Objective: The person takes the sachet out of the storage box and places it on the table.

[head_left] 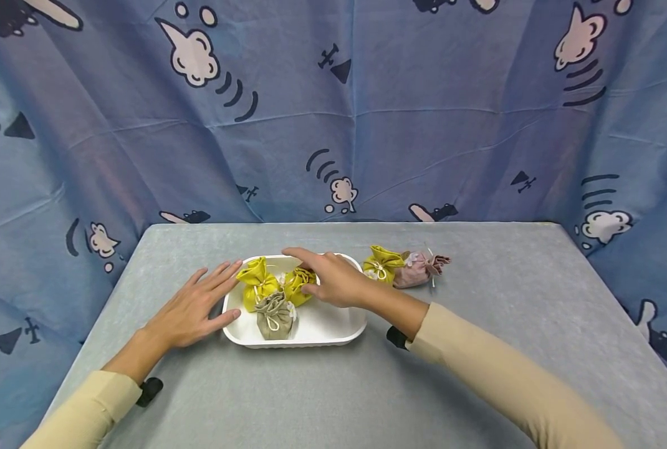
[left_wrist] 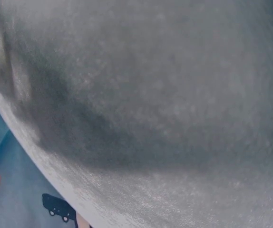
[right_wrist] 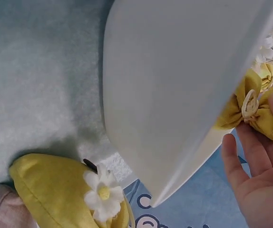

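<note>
A white tray lies on the table, with three small drawstring pouches in its left part. My right hand reaches over the tray and pinches a yellow pouch by its gathered top. In the right wrist view, fingers and thumb close around the neck of this yellow pouch. Beside it stand another yellow pouch and, nearer me, a grey-green pouch. My left hand lies flat with fingers spread at the tray's left end, its fingertips right at the rim.
Right of the tray, another yellow pouch sits against a pink pouch lying on its side. A white flower decorates that yellow pouch in the right wrist view. Behind the grey table hangs a blue printed cloth.
</note>
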`<state>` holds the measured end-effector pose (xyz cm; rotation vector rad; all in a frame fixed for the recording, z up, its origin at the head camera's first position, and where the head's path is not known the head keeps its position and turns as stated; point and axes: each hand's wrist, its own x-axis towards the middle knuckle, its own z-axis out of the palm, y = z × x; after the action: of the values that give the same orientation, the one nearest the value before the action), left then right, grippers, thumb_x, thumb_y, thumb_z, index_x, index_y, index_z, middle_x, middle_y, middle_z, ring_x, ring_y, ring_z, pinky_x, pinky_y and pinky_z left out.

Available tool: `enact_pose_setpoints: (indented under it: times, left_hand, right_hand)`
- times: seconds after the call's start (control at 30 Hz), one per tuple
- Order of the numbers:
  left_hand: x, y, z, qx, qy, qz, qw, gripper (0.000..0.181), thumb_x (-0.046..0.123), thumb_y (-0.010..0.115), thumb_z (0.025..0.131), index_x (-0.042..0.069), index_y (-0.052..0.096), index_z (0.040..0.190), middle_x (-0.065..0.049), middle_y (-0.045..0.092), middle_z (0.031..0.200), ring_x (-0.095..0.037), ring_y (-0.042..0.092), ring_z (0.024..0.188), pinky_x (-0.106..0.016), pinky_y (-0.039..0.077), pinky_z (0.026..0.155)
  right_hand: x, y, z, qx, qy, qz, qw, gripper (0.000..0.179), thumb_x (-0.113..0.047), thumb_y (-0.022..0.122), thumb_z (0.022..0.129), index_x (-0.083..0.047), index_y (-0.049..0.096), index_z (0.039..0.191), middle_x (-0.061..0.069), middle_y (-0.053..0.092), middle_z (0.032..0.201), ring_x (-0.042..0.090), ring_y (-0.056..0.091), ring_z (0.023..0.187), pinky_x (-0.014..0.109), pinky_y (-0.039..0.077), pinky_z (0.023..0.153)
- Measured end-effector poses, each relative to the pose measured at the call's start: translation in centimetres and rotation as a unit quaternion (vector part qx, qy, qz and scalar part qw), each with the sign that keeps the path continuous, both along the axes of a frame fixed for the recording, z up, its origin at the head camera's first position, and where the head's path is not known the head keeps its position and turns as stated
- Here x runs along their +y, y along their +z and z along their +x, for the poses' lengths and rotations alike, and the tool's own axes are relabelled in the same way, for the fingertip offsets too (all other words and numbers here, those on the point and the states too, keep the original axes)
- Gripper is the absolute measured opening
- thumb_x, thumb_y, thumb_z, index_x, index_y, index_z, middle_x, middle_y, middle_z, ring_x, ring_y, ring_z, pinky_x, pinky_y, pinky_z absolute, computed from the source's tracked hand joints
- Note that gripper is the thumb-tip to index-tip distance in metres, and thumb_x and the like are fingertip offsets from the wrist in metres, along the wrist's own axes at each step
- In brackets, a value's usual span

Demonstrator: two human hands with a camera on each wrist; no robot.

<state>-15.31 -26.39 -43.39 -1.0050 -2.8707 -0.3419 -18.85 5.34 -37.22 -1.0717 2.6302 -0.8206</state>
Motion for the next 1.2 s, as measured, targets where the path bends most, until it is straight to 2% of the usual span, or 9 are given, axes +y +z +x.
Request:
enact_pose_setpoints:
  times: [0.2,0.4,0.7,0.87,1.1,1.2]
  left_hand:
    - [0.0,0.0,0.0,0.010,-0.005,0.005,0.9999,0.070,0.047,0.059,0.096,0.002,0.046,0.148,-0.007,0.029,0.162,-0.034,0.032,0.145,-0.063,0.024,0.112]
    - [-0.1,0.0,0.0,0.005,-0.005,0.002,1.0000,0.070,0.047,0.059,0.096,0.003,0.046,0.148,-0.006,0.027,0.163,-0.034,0.030,0.146,-0.062,0.023,0.113]
    - [0.0,0.1,0.0,-0.002,-0.003,0.000,1.0000,0.070,0.047,0.059,0.096,0.003,0.044,0.149,-0.006,0.026,0.163,-0.033,0.029,0.147,-0.062,0.022,0.113]
    - [0.0,0.1,0.0,-0.001,-0.002,0.000,1.0000,0.070,0.047,0.059,0.096,0.004,0.044,0.149,-0.006,0.027,0.163,-0.033,0.029,0.147,-0.062,0.022,0.114]
    - [0.0,0.1,0.0,0.002,-0.004,0.000,1.0000,0.070,0.046,0.059,0.096,0.003,0.044,0.149,-0.006,0.027,0.163,-0.033,0.030,0.146,-0.062,0.022,0.113]
    - [0.0,0.1,0.0,0.000,-0.004,0.001,1.0000,0.070,0.046,0.059,0.096,0.003,0.044,0.149,-0.006,0.027,0.163,-0.033,0.030,0.146,-0.062,0.022,0.114]
  right_hand:
    - [0.2,0.0,0.0,-0.002,0.007,-0.029,0.9995,0.063,-0.007,0.073,0.090,-0.010,0.046,0.147,0.013,0.069,0.123,0.024,0.068,0.109,0.042,0.054,0.091]
    - [0.5,0.1,0.2,-0.022,0.002,-0.059,0.9980,0.060,-0.004,0.071,0.091,-0.010,0.048,0.146,0.015,0.067,0.126,0.023,0.068,0.111,0.040,0.052,0.096]
    - [1.1,0.2,0.3,-0.007,-0.007,-0.088,0.9961,0.055,-0.004,0.070,0.091,-0.010,0.051,0.143,0.008,0.075,0.109,0.019,0.072,0.099,0.038,0.056,0.084]
    - [1.6,1.0,0.7,0.009,0.002,-0.100,0.9949,0.051,-0.004,0.068,0.093,-0.010,0.053,0.141,0.006,0.075,0.108,0.017,0.071,0.099,0.039,0.055,0.084]
    - [2.5,2.8,1.3,0.041,0.004,-0.111,0.9930,0.047,-0.005,0.068,0.094,-0.010,0.055,0.139,0.005,0.075,0.108,0.014,0.071,0.091,0.038,0.055,0.080]
    - [2.9,3.4,1.4,0.047,0.006,-0.115,0.9923,0.046,-0.005,0.067,0.094,-0.010,0.056,0.138,0.005,0.075,0.110,0.015,0.071,0.096,0.035,0.056,0.083]
